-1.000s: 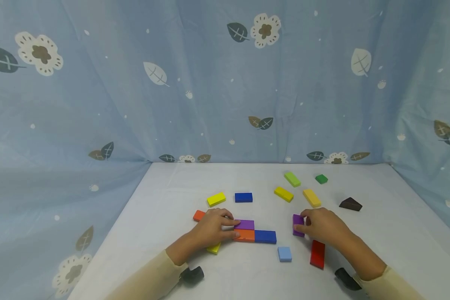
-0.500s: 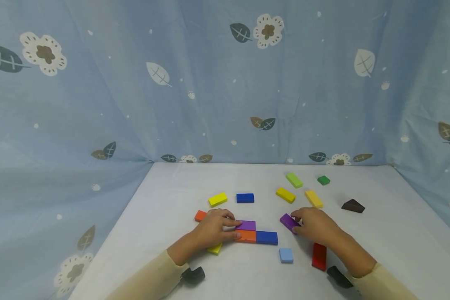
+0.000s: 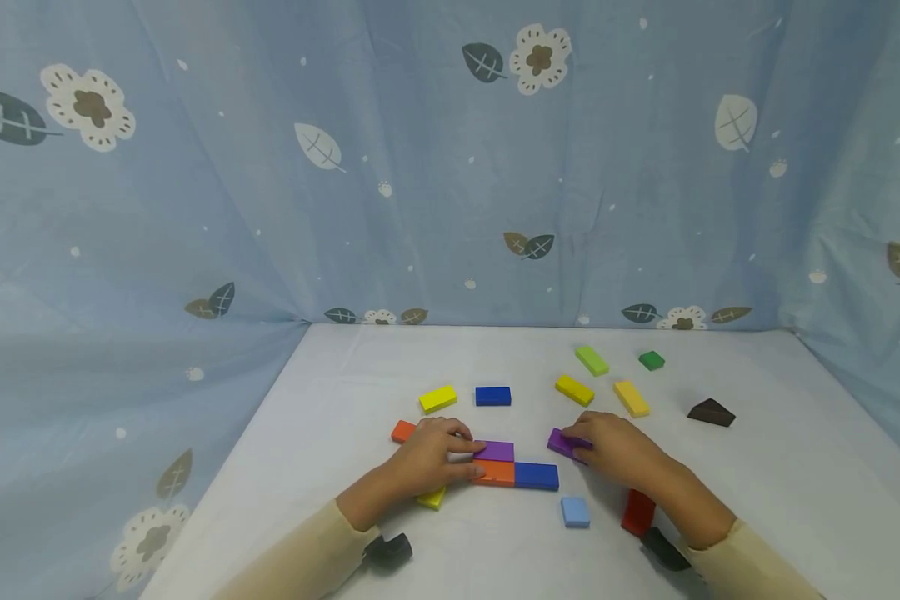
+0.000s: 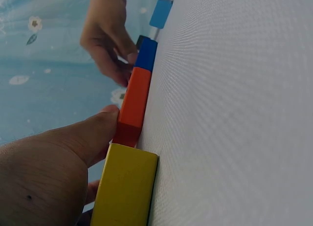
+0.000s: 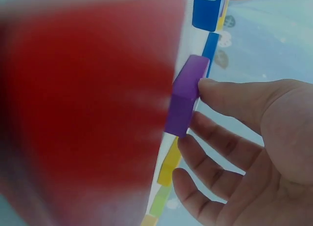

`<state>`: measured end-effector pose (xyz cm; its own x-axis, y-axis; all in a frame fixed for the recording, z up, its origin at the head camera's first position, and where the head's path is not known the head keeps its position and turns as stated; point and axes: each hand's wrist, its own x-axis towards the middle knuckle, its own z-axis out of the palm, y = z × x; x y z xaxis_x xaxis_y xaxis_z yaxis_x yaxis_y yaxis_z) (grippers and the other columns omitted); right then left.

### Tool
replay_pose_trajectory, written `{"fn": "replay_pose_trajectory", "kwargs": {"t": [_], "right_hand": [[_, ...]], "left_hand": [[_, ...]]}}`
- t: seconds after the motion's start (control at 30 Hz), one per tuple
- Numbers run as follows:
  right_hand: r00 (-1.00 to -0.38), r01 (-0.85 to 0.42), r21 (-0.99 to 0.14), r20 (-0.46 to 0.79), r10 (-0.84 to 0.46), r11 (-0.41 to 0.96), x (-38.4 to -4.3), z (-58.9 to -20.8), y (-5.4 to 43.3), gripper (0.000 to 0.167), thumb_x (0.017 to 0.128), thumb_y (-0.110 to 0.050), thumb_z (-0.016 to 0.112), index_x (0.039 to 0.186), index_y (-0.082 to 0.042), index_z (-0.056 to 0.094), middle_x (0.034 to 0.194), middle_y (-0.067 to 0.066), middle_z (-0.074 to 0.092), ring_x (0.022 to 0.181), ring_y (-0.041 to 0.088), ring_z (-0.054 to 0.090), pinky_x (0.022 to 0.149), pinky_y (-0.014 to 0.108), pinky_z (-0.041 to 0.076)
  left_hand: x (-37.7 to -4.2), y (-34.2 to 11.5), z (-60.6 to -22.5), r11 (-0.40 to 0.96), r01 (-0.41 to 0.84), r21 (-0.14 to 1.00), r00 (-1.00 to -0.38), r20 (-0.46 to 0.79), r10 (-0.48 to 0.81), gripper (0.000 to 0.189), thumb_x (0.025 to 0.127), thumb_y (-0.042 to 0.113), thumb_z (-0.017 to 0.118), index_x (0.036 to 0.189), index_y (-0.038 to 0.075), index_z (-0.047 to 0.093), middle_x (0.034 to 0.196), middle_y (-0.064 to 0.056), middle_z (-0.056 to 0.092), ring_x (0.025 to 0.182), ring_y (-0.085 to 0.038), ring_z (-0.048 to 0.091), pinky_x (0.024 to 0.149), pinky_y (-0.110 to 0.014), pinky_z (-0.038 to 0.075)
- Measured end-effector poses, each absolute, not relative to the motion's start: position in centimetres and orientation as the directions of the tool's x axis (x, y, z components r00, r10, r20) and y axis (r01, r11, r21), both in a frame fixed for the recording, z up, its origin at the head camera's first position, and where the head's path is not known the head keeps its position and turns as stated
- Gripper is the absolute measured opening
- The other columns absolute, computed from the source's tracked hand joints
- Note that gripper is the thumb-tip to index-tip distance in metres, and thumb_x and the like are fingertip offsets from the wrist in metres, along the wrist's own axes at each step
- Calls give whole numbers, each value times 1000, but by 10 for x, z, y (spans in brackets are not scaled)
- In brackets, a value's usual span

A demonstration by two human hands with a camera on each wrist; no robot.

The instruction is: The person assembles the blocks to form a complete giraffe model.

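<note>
My left hand (image 3: 429, 457) rests at the left end of a purple block (image 3: 497, 451) and an orange block (image 3: 497, 474), which lie side by side. Its index fingertip touches the purple one, its thumb the orange one. A blue block (image 3: 537, 476) continues the orange block's line to the right. With thumb and fingers, my right hand (image 3: 621, 450) pinches a second purple block (image 3: 559, 442), held slantwise at the right of this group. In the right wrist view, the thumb lies against one side of that purple block (image 5: 188, 84), with fingertips at the other.
Near me lie a light blue square (image 3: 575, 512) and a red block (image 3: 637, 511), partly covered by the right wrist camera (image 3: 663, 550). A yellow block (image 3: 432, 498) and an orange-red block (image 3: 402, 431) flank the left hand. Farther back are a blue block (image 3: 492, 396) and a dark triangle (image 3: 711, 412).
My right hand has moved left with the purple block, bringing it closer to the joined blocks and turning it from upright in view to slanted. The left hand stays put.
</note>
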<state>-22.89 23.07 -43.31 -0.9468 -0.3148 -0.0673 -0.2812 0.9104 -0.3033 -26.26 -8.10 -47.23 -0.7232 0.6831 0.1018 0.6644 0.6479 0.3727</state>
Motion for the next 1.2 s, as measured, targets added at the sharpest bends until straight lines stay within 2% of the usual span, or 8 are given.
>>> {"fn": "replay_pose_trajectory", "kwargs": {"t": [0.3,0.77,0.97,1.2], "right_hand": [[-924,-339,-349,-54,-380,874,-234,-433,218,29,84,-9,76,113,-12,73,99,-6,65,95,16,61,87,38,51],[-920,-340,-381,-54,-387,860,-235,-438,201,28,85,-11,75,114,-12,73,101,-7,64,98,15,61,87,36,52],[-920,-331,-369,-78,-384,868,-233,-437,195,27,91,-24,70,116,-15,72,104,-7,64,103,15,59,91,38,50],[-923,-317,-331,-108,-369,889,-227,-438,194,49,82,-46,75,120,-15,71,118,-4,61,113,20,54,96,44,46]], "left_hand": [[-262,-80,-472,651,661,373,-726,99,681,46,89,59,59,128,34,65,115,14,59,113,-11,50,98,-40,36],[-263,-79,-471,662,662,352,-728,88,680,47,89,60,59,128,34,65,116,14,59,113,-11,50,99,-41,36],[-263,-79,-471,659,665,351,-725,90,683,48,89,60,59,128,34,65,116,13,59,113,-12,51,100,-41,36],[-264,-79,-471,666,661,345,-728,84,680,48,89,61,58,128,34,65,116,13,59,114,-12,50,100,-42,35]]}}
